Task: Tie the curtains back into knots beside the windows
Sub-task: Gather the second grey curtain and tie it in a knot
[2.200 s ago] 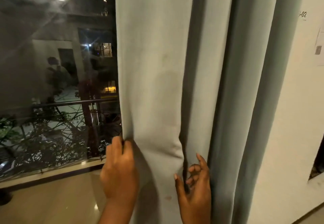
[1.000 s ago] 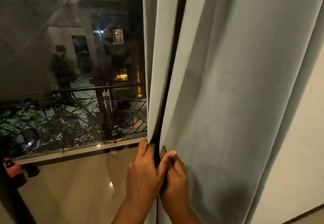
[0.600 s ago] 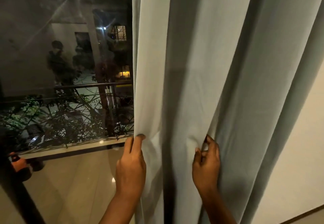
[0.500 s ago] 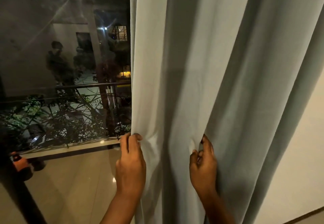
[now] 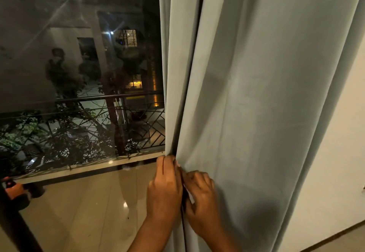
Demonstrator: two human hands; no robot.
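While our left hand (image 5: 165,189) and right hand (image 5: 199,194) press together, fingers curled and pinching gathered folds of the curtain (image 5: 256,94), we should keep collecting pleats evenly into one tight bundle before knotting; the pale grey-green fabric hangs full length, smooth and heavy, just right of the window (image 5: 79,74)

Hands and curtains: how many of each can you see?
Hands: 2, the left hand and the right hand, both gripping cloth.
Curtains: 1, the grey curtain.
Windows: 1, the window.
Total: 4.
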